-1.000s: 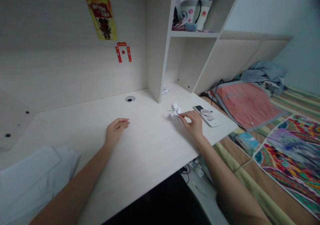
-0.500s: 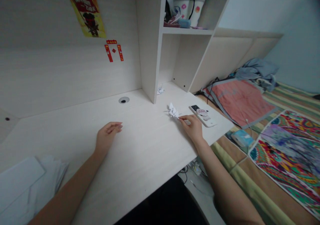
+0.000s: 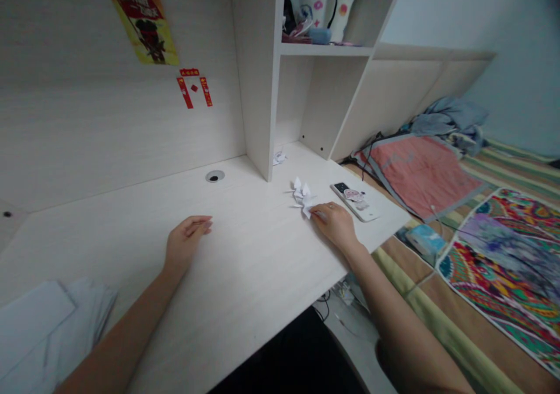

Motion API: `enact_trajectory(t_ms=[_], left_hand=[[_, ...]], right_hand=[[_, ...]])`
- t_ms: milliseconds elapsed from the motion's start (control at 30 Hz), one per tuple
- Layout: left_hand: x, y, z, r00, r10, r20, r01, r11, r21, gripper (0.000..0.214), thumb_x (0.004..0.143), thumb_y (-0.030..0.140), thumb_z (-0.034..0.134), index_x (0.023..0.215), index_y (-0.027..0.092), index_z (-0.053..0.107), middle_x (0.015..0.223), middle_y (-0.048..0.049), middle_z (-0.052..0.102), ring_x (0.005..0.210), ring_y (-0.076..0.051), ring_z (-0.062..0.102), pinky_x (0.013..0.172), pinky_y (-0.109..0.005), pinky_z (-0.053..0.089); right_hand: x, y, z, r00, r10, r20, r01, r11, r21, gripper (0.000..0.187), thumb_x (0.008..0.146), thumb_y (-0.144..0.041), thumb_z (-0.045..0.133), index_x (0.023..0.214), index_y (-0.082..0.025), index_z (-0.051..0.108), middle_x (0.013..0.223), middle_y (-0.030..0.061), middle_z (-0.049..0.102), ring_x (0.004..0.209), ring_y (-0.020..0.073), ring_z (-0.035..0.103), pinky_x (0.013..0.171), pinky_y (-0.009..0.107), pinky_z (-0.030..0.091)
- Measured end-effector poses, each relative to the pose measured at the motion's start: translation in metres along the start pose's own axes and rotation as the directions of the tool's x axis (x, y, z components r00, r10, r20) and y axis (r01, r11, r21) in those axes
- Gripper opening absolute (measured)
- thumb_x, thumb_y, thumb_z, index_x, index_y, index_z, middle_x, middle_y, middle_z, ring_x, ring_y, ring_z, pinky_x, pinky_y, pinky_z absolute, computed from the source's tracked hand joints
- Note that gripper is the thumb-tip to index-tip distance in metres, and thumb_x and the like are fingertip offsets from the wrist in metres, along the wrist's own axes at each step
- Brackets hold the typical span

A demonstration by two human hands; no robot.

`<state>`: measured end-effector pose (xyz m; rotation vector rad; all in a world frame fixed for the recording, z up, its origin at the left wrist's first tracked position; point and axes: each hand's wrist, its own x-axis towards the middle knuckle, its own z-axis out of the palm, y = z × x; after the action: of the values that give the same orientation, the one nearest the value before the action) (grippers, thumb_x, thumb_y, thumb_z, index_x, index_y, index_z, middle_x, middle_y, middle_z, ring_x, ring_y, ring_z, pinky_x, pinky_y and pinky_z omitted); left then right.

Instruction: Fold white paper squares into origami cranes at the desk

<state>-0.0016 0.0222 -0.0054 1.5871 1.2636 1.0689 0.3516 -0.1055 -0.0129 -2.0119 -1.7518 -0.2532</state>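
A small folded white paper figure lies on the pale wooden desk, near the shelf upright. My right hand rests on the desk with its fingertips pinched on the near edge of that paper figure. Further left, my left hand lies on the desk on its side, fingers loosely curled and holding nothing. A phone with a patterned case lies just right of my right hand.
Sheets of white paper lie at the desk's near left corner. A shelf unit stands on the desk with cups above and a paper scrap inside. A cable hole sits behind. A bed with colourful covers lies to the right.
My right hand has closed in on the paper figure and turned it a little; the figure now stands more upright. The view has shifted slightly right. My left hand has stayed put.
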Motion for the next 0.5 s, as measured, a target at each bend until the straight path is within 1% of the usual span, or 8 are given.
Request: enact_trajectory(t_ms=[267,400,500], left_hand=[[0.000,0.002,0.000,1.000,-0.007,0.000,0.007,1.000,-0.008,0.028,0.066,0.041,0.068,0.085,0.020,0.068,0.078,-0.0029,0.070,0.067,-0.017,0.065,0.069,-0.030,0.050],[0.000,0.003,0.000,1.000,-0.007,-0.006,0.007,1.000,-0.029,0.030,0.065,0.042,0.069,0.084,0.020,0.068,0.080,-0.0034,0.071,0.067,-0.017,0.065,0.069,-0.030,0.051],[0.000,0.002,0.000,1.000,-0.008,-0.014,0.007,0.999,-0.034,0.031,0.063,0.044,0.070,0.083,0.020,0.069,0.077,-0.0035,0.070,0.066,-0.018,0.065,0.068,-0.031,0.052]], right_hand=[[0.022,0.001,0.001,0.999,-0.043,-0.009,0.042,0.998,-0.049,0.019,0.082,-0.026,0.055,0.093,-0.023,0.070,0.082,0.0071,0.070,0.078,0.0216,0.062,0.067,0.031,0.043],[0.029,0.003,0.006,1.000,0.011,-0.026,-0.012,1.000,-0.026,0.020,0.082,-0.027,0.054,0.093,-0.024,0.070,0.083,0.0059,0.070,0.077,0.0206,0.062,0.066,0.030,0.042],[0.029,0.006,0.012,0.998,0.055,-0.037,-0.054,0.998,0.023,0.020,0.081,-0.027,0.054,0.094,-0.025,0.070,0.085,0.0054,0.069,0.079,0.0199,0.062,0.066,0.029,0.042]])
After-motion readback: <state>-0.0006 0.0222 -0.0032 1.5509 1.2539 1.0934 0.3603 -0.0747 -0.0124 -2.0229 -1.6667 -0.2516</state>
